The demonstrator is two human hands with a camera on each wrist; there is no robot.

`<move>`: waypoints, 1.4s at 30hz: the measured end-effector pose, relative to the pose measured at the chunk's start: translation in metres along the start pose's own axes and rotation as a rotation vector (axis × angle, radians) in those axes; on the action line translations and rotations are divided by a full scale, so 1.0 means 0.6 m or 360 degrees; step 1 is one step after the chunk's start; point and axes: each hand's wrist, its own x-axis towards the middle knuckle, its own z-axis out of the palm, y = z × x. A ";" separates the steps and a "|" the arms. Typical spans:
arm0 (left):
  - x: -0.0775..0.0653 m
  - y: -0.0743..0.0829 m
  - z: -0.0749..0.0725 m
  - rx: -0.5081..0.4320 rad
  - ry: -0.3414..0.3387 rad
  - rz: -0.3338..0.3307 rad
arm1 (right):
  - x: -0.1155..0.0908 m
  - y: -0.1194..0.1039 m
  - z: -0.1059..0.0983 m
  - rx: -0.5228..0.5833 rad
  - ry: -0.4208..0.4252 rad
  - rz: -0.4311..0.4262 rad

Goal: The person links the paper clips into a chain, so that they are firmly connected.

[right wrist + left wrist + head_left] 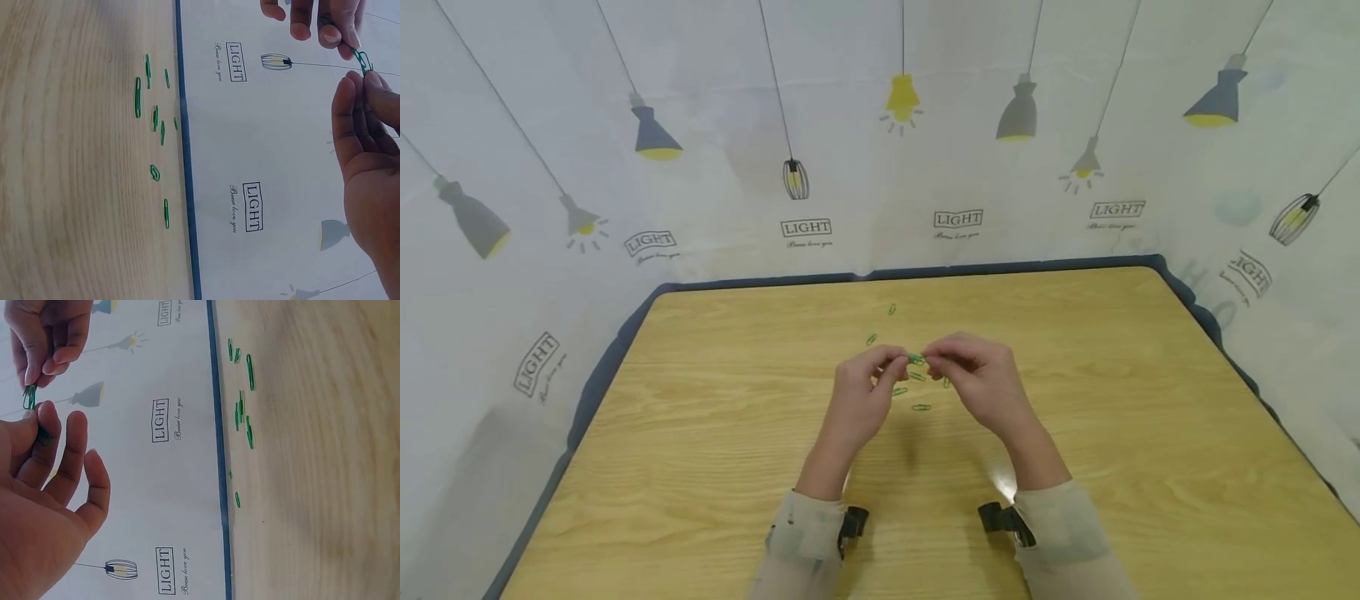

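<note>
Above the table, my left hand (859, 398) and right hand (991, 385) meet fingertip to fingertip. Thumb and forefinger of each hand pinch green paper clips (361, 60) that seem linked between them. In the left wrist view, more green wire (44, 436) shows behind the left fingers, so a further clip hangs there. How the clips join is too small to tell. Beneath the hands several loose green paper clips lie scattered, among them one (921, 407) nearest my body and one (892, 309) farthest off.
The wooden table (700, 467) has a dark blue edge (760, 283) at the back and sides. Behind it stands a pale wall covering (715, 192) printed with lamps and lettering. Both forearms wear light sleeves and a black wrist mount (853, 522).
</note>
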 end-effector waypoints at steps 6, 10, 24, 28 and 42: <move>0.000 -0.002 -0.003 -0.0149 -0.0013 -0.0147 | 0.003 0.002 -0.001 -0.0004 0.0040 -0.0089; 0.000 0.000 -0.007 -0.0308 -0.0034 -0.0253 | 0.007 0.005 0.001 0.0015 0.0109 -0.0150; 0.002 0.003 0.008 -0.0561 -0.0278 -0.0337 | 0.006 -0.004 -0.007 0.0116 0.0191 -0.0157; 0.002 0.008 0.012 -0.0531 -0.0192 -0.0302 | 0.004 -0.006 -0.006 0.0176 0.0176 -0.0117; -0.004 0.011 0.009 -0.0311 0.0128 -0.0154 | 0.010 -0.021 0.015 0.0150 0.0100 0.0053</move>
